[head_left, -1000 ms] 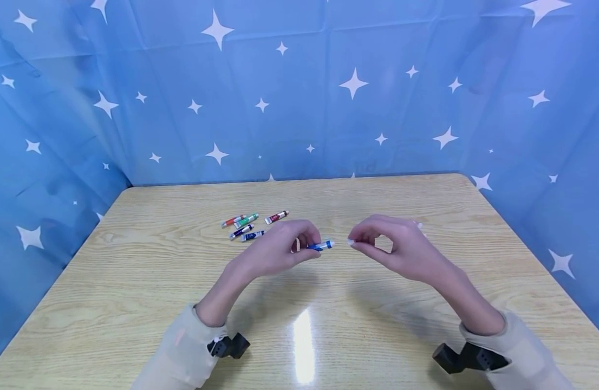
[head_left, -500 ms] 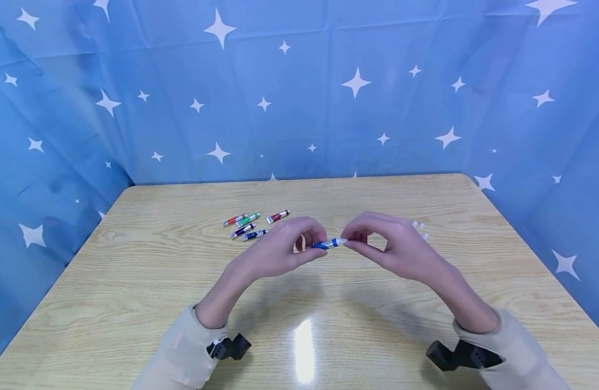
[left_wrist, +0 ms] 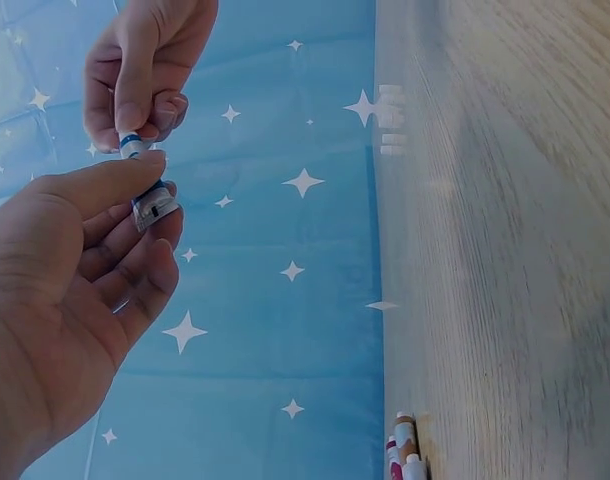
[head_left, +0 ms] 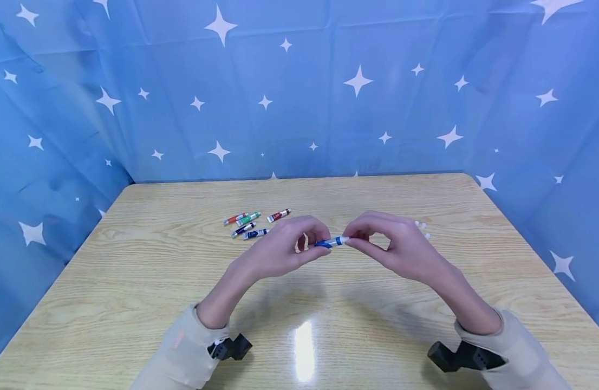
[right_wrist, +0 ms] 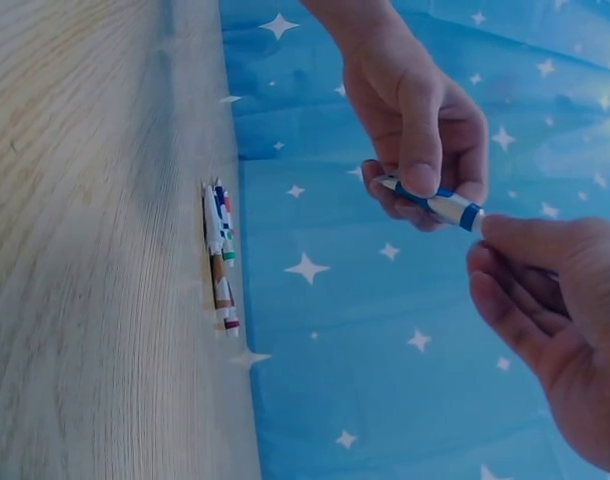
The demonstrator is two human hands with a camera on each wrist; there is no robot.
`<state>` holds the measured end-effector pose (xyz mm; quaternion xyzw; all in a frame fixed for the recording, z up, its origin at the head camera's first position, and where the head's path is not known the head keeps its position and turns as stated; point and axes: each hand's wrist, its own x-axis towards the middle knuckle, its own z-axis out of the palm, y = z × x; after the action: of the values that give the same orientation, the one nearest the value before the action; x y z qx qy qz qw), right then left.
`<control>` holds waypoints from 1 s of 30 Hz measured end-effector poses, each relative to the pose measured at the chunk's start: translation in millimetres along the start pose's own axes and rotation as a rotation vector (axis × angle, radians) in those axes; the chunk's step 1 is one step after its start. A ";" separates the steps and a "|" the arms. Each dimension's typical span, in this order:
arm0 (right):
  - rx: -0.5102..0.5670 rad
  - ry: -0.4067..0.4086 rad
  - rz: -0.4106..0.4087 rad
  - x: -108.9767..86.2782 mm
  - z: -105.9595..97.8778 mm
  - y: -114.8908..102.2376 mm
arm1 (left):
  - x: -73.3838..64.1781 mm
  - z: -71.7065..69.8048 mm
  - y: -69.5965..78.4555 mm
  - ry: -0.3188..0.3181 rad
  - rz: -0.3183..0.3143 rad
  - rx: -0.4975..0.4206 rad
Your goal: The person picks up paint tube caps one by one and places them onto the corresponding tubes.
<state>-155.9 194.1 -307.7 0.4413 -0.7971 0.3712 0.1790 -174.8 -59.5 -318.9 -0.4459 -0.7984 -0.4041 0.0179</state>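
A small blue-and-silver paint tube (head_left: 331, 242) is held above the table between both hands. My left hand (head_left: 282, 250) pinches its body between thumb and fingers; the flat crimped end (left_wrist: 155, 208) pokes out past the thumb in the left wrist view. With thumb and fingertips, my right hand (head_left: 399, 245) grips the small white cap (head_left: 346, 239) at the tube's other end. In the right wrist view the tube (right_wrist: 453, 208) slants between the two hands, and the right fingers cover most of the cap.
Several paint tubes lie at the back left of the wooden table (head_left: 148, 260): red-orange (head_left: 235, 219), green (head_left: 248, 219), dark red (head_left: 278, 215) and two dark blue ones. Small white caps (head_left: 423, 225) lie beyond the right hand. A starred blue curtain (head_left: 299, 81) hangs behind.
My right hand has moved left, bringing the white cap from apart to the tube's end. My left hand has shifted slightly right with the tube.
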 end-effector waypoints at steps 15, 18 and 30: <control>-0.019 0.072 -0.019 -1.7 3.8 4.8 | 0.0 2.6 0.8 0.068 0.101 0.032; -0.029 0.084 -0.019 -2.3 5.2 5.8 | 0.2 3.4 1.3 0.079 0.119 0.038; -0.019 0.106 -0.010 -3.6 10.0 7.6 | 0.9 5.4 1.4 0.085 0.162 0.063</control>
<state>-159.9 191.2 -319.8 0.4230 -0.7879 0.3856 0.2271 -172.5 -54.9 -321.2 -0.4907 -0.7707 -0.3945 0.0986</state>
